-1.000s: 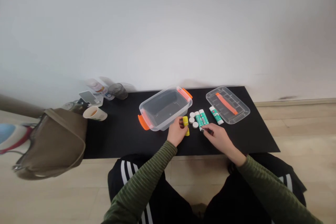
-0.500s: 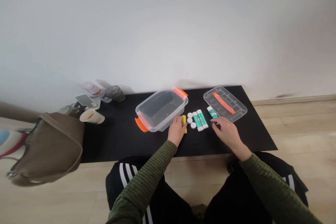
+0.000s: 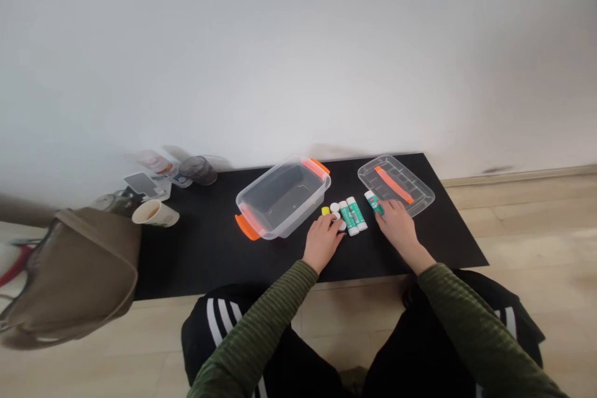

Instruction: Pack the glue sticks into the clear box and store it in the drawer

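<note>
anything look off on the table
The paper cup near the table's left end looks odd: it lies on its side with its brownish inside showing, instead of standing upright.

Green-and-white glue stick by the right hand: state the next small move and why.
Probably the right hand should close on the green-and-white glue stick and lift it: the hand touches it, and the clear plastic tub with orange handles stands open.
</note>
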A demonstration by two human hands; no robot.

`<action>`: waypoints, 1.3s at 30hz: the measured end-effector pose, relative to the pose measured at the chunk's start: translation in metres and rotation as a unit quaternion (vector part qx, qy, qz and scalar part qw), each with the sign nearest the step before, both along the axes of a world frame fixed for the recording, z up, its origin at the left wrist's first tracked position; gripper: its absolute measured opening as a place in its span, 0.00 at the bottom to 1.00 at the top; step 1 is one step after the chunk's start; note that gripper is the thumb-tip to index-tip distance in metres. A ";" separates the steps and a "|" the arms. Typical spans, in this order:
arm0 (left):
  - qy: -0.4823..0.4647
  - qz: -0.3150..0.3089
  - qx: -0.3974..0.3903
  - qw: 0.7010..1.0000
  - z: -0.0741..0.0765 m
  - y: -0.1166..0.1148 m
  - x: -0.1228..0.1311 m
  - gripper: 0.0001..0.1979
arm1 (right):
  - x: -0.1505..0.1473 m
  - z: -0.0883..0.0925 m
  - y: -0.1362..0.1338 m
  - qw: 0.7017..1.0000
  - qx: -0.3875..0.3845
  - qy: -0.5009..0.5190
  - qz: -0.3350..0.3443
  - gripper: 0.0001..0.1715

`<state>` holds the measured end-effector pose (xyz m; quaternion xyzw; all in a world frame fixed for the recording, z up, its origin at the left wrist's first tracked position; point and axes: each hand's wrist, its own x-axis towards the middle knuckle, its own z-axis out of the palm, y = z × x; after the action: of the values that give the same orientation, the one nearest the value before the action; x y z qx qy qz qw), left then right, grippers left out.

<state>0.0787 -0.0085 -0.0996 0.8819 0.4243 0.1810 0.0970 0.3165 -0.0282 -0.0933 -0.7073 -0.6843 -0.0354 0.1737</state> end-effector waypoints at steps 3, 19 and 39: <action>0.007 0.003 -0.002 1.000 -0.002 0.001 0.000 0.13 | -0.002 -0.002 0.002 1.000 -0.007 -0.015 -0.007 0.12; -0.245 0.052 -0.149 0.957 0.014 0.001 -0.001 0.11 | -0.010 -0.003 -0.003 0.997 -0.037 0.060 -0.023 0.12; -0.665 0.084 -0.543 0.505 0.033 -0.005 -0.009 0.14 | -0.038 0.031 -0.049 0.951 -0.034 0.246 0.182 0.19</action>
<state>0.0702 -0.0138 -0.0671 0.2367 0.3217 0.4560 0.7953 0.2784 -0.0767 -0.0624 -0.5625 -0.7383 0.1954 0.3165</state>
